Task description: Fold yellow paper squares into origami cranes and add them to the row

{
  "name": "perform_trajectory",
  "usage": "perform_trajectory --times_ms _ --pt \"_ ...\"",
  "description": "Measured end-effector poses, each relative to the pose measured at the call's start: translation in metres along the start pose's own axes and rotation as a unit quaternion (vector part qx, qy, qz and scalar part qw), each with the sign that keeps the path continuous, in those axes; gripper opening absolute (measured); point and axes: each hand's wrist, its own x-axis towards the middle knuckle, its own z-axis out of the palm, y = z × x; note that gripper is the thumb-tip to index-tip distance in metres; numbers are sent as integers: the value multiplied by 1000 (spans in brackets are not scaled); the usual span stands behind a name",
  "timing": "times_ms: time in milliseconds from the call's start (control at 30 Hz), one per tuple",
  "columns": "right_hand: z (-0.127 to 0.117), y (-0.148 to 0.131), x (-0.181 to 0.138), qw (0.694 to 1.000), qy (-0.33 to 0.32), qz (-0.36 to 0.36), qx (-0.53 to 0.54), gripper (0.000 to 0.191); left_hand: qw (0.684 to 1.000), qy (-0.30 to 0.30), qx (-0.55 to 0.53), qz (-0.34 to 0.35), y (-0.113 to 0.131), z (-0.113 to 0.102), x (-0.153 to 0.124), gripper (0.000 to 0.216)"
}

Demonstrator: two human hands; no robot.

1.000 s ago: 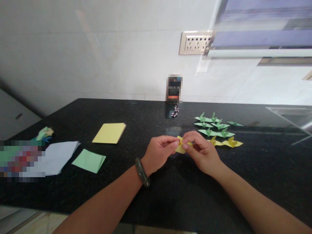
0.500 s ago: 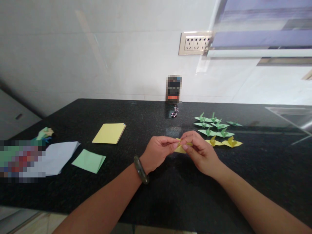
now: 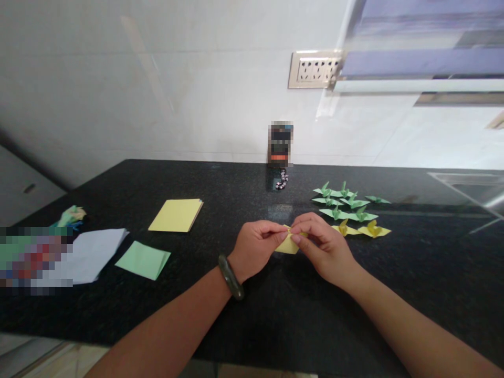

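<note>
A small piece of folded yellow paper [image 3: 289,245] is pinched between my two hands, just above the black counter. My left hand [image 3: 258,245], with a dark bangle at the wrist, grips its left side between thumb and index finger. My right hand [image 3: 325,247] pinches it near the top, fingertips almost touching those of the left. The fingers cover much of the upper fold. To the right of my right hand sit yellow paper cranes [image 3: 374,229], and behind them several green paper cranes [image 3: 337,212] stand in rows.
On the left of the black counter [image 3: 252,325] lie a stack of yellow paper [image 3: 177,215], a green paper sheet [image 3: 144,260] and white sheets [image 3: 98,254]. A phone-like, blurred-out object [image 3: 280,144] leans on the wall with a beaded strap [image 3: 282,180] before it.
The yellow paper has tilted slightly, and more of its lower part shows below the fingers. My left hand has shifted a little to the right.
</note>
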Motion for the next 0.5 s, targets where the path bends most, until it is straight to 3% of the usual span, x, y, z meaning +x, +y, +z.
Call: perform_trajectory --times_ms 500 --pt "4 -1 -1 1000 13 2 -25 2 1000 9 20 22 -1 2 -2 12"
